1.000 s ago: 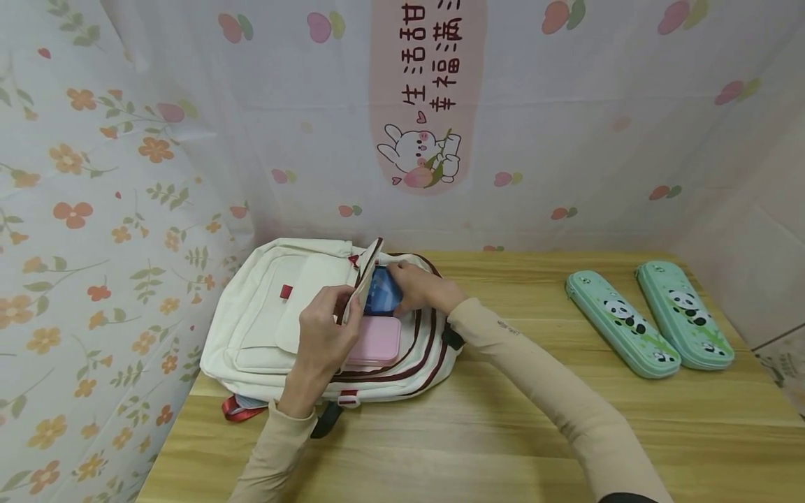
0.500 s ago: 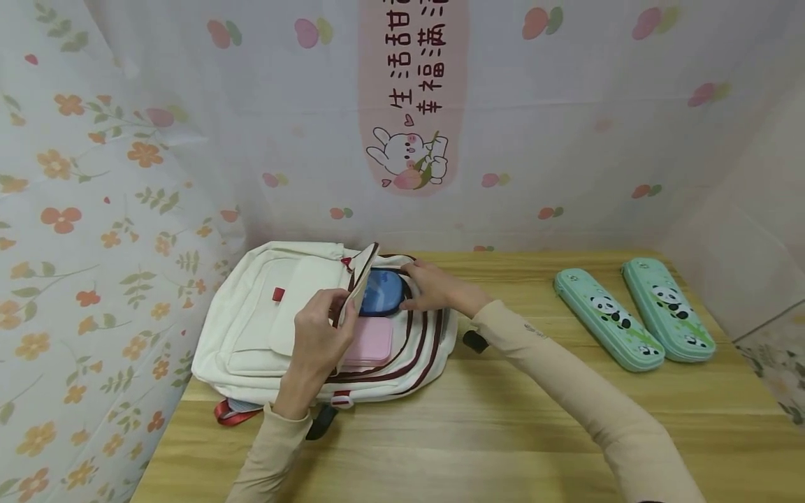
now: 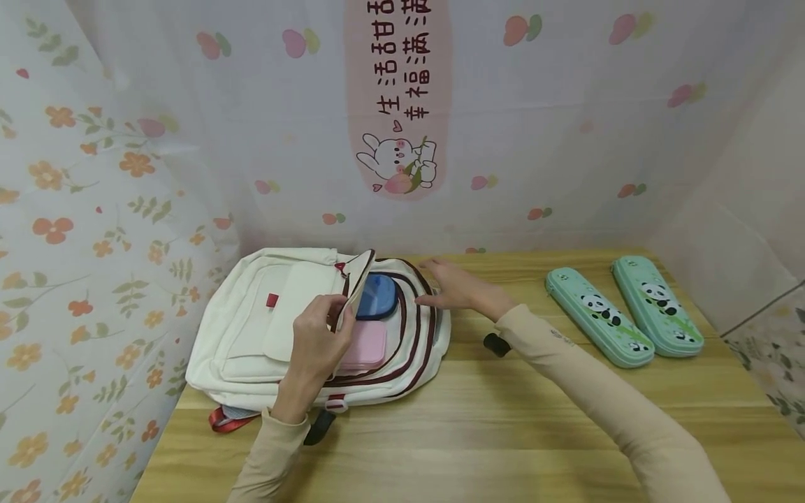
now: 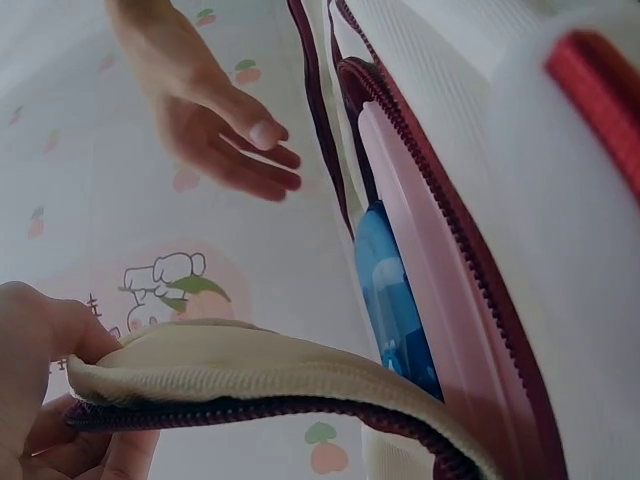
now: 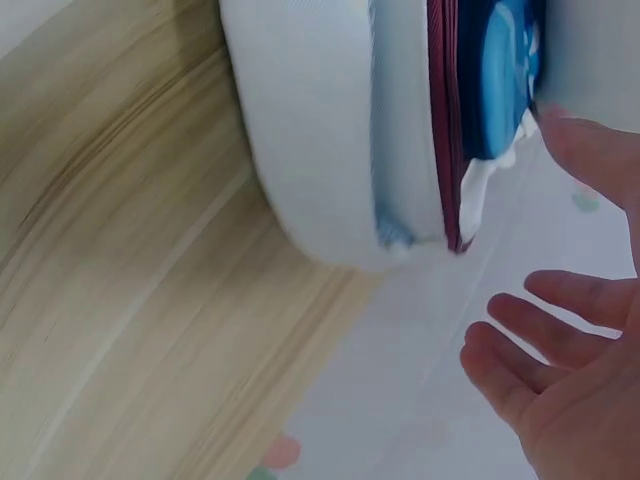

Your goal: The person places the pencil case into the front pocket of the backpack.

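Observation:
A white backpack (image 3: 251, 314) with dark red zips lies on its back at the left of the table. My left hand (image 3: 323, 334) pinches the edge of its front pocket flap (image 4: 250, 370) and holds it lifted. Inside the opened pocket lie a blue case (image 3: 379, 297) and, nearer me, a pink case (image 3: 367, 344); the flap hides part of both. My right hand (image 3: 462, 285) hovers just right of the pocket, fingers spread and holding nothing. In the right wrist view its fingers (image 5: 560, 330) stand apart from the bag.
Two mint green panda pencil cases, a left one (image 3: 600, 318) and a right one (image 3: 657, 307), lie side by side at the right of the wooden table (image 3: 478, 433). A printed curtain (image 3: 283, 140) hangs behind; a floral one (image 3: 94, 279) borders the left.
My right hand has let go of the blue case and drawn back to the right, leaving the case in the pocket. The left hand still holds the flap. The head view has shifted slightly.

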The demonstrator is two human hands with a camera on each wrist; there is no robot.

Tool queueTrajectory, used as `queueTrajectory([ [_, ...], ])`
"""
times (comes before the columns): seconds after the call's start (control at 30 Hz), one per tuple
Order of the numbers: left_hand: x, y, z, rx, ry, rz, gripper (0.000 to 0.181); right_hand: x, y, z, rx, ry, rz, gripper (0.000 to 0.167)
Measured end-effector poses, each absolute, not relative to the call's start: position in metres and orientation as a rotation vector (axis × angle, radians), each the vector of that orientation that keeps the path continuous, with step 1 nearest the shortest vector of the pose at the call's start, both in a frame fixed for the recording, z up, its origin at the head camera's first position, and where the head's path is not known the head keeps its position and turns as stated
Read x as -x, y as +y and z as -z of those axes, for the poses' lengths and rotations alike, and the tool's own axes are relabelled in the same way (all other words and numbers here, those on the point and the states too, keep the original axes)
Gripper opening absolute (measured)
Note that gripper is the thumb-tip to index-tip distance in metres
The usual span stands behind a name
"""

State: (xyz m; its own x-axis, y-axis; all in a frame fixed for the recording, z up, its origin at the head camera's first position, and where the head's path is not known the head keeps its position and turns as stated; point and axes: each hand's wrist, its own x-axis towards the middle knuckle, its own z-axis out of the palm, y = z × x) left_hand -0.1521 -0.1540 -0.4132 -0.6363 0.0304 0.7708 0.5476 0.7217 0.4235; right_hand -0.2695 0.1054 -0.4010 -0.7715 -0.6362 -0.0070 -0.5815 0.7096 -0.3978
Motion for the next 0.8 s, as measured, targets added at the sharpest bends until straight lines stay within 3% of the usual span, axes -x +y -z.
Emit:
queueTrajectory([
  [0.8, 0.153, -0.149, 0.419, 0.444, -2.135, 0.856, 0.01, 0.258, 0.216, 0.425, 0.745, 3.004, 0.658, 0.08],
])
